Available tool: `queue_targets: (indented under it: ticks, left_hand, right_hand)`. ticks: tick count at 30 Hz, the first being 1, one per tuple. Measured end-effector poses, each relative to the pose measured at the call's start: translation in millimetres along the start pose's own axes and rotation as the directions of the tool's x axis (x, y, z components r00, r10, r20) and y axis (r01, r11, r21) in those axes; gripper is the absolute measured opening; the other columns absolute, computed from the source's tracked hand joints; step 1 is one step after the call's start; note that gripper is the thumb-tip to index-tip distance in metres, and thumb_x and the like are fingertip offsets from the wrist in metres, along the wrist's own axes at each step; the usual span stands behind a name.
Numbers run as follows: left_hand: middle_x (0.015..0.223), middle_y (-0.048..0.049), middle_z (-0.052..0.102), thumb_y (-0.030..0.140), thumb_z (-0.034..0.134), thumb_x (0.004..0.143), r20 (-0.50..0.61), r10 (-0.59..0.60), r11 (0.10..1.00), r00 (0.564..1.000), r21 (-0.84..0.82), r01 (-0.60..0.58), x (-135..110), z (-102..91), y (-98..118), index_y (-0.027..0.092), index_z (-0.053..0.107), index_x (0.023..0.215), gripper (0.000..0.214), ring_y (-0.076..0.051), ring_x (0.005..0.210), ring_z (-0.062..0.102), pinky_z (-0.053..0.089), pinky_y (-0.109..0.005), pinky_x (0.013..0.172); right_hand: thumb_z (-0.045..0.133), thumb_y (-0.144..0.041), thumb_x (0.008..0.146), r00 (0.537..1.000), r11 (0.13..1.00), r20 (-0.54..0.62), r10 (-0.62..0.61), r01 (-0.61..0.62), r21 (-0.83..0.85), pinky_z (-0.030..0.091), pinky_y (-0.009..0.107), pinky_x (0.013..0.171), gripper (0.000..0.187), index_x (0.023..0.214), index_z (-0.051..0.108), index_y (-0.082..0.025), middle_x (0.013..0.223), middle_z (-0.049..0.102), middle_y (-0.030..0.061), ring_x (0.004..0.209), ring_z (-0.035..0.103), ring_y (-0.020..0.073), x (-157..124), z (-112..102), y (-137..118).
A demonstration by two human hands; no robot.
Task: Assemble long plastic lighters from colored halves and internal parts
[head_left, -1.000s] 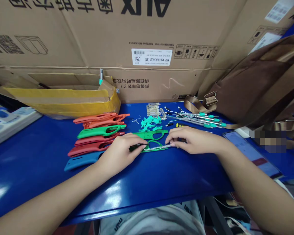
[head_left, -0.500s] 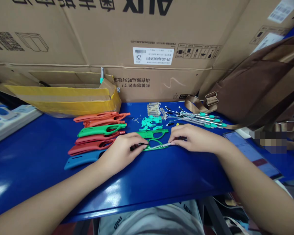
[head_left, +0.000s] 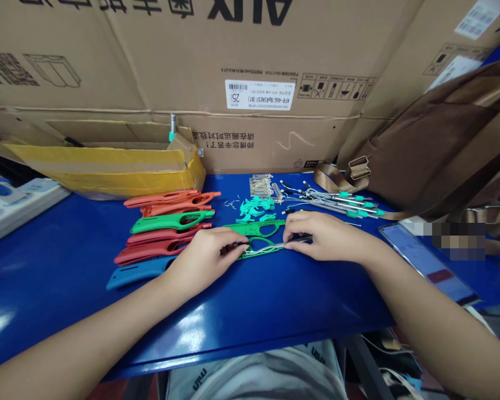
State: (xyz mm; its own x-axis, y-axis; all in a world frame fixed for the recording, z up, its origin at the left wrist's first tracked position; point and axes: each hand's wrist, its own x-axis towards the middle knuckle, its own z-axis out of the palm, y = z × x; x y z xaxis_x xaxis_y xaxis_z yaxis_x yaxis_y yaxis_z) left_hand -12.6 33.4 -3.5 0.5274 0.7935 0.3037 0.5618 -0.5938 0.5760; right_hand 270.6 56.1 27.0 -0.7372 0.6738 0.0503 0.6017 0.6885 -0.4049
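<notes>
My left hand (head_left: 210, 250) is pinched on a small black part (head_left: 245, 242) at the end of a white wire (head_left: 256, 251). My right hand (head_left: 316, 238) grips a thin metal lighter tube (head_left: 280, 245), its fingers closed around it. The wire runs between both hands, over a green lighter handle half (head_left: 270, 250) lying on the table. Just behind is another green handle half (head_left: 250, 228), hollow side up. My left fingers hide part of the nearer half. Whether the tube is seated in the shell, I cannot tell.
Red, green and blue lighter handles (head_left: 158, 222) are stacked at left. Behind my hands lie teal plastic pieces (head_left: 256, 208), clear parts (head_left: 261, 186) and wired metal tubes (head_left: 350, 203). A phone (head_left: 429, 264) rests at right, near a brown bag (head_left: 433, 150). A yellow-taped box (head_left: 108, 169) stands back left.
My right hand has moved slightly left with the metal tube, closer to the green handle half. My left hand stays pinched on the black part, almost in place.
</notes>
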Motion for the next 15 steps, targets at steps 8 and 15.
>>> queue_targets:
  ticks: [8,15]
  left_hand:
    - [0.096,-0.0056,0.078,0.022,0.064,0.096,0.007,0.024,0.999,1.000,-0.026,-0.023,0,2.2,1,0.018,0.077,0.098,0.014,-0.020,0.086,0.073,0.057,-0.030,0.081]
    - [0.094,-0.0061,0.077,0.018,0.064,0.095,0.009,0.017,0.999,1.000,-0.040,-0.016,0,2.7,2,0.017,0.077,0.099,0.014,-0.018,0.082,0.071,0.055,-0.028,0.076]
  right_hand:
    - [0.065,-0.023,0.094,0.996,0.985,-0.054,0.070,-0.061,0.159,0.045,0.028,0.072,0.012,0.086,0.072,-0.017,0.085,0.070,0.0048,0.076,0.061,0.0161,8,11,-6]
    - [0.071,-0.028,0.087,0.969,0.933,0.003,0.248,-0.239,0.270,0.035,0.024,0.057,0.016,0.076,0.068,-0.017,0.066,0.061,-0.0016,0.059,0.049,0.0118,14,18,-5]
